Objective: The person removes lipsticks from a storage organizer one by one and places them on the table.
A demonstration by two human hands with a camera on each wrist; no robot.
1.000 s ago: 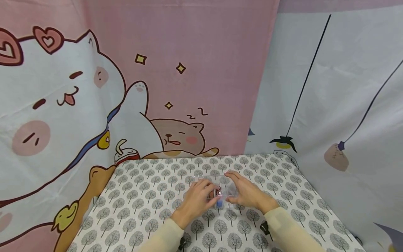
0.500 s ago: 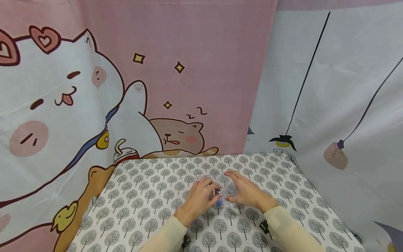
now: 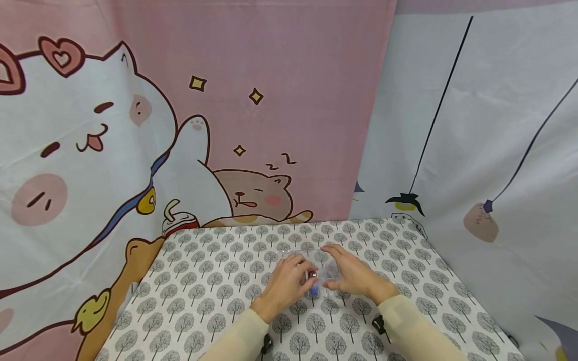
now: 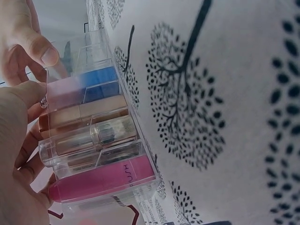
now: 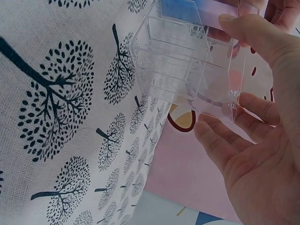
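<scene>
A clear acrylic organizer [image 3: 326, 271] lies on its side on the tree-print tablecloth [image 3: 217, 296], held between both hands. Its slots hold several tubes: blue [image 4: 101, 77], gold [image 4: 89, 115], clear and silver [image 4: 93, 138], pink [image 4: 103, 178]. My left hand [image 3: 283, 285] curls round the side where the tube ends show, thumb [image 4: 23, 93] against them. My right hand [image 3: 355, 277] pinches the empty part of the organizer [image 5: 187, 61], with its thumb [image 5: 255, 40] on one side and its fingers [image 5: 220, 140] on the opposite one.
The table [image 3: 406, 260] is backed by a pink cartoon-cat curtain [image 3: 180, 125] and a pale curtain [image 3: 487, 150] on the right. Tablecloth shows to the left, right and front of the hands.
Both hands stay on the organizer in the same spot. My left fingers have closed in slightly over the tube ends.
</scene>
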